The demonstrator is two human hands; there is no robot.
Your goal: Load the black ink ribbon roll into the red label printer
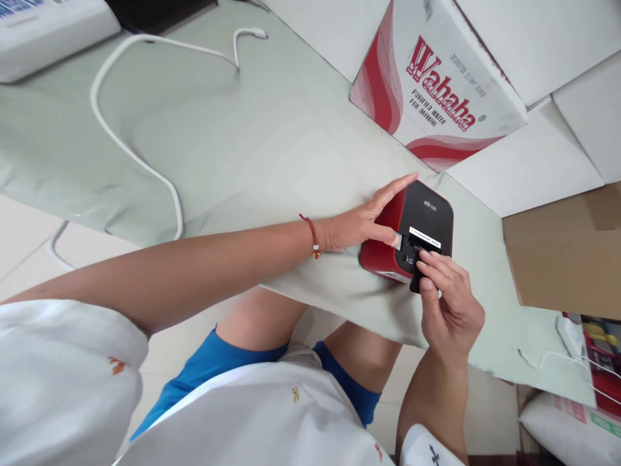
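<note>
A box-shaped device with red sides and a black face (429,207) rests on the table. A white label strip (425,237) crosses that face above a small recess with sockets. My left hand (371,223) holds the device at its red left side, index finger stretched along the edge and thumb at the recess; its other fingers are mostly hidden. Between the thumb and fingers of my right hand (449,291) is a flat black cover piece (416,272), tilted at the recess. Whether this piece is still joined to the device cannot be seen.
A pale green cloth covers the table (272,142). A white cable (130,152) curves across its left part. White boxes, one a Wahaha water carton (431,84), line the back. A brown cardboard box (563,252) stands at right, near a thin white cord (553,356).
</note>
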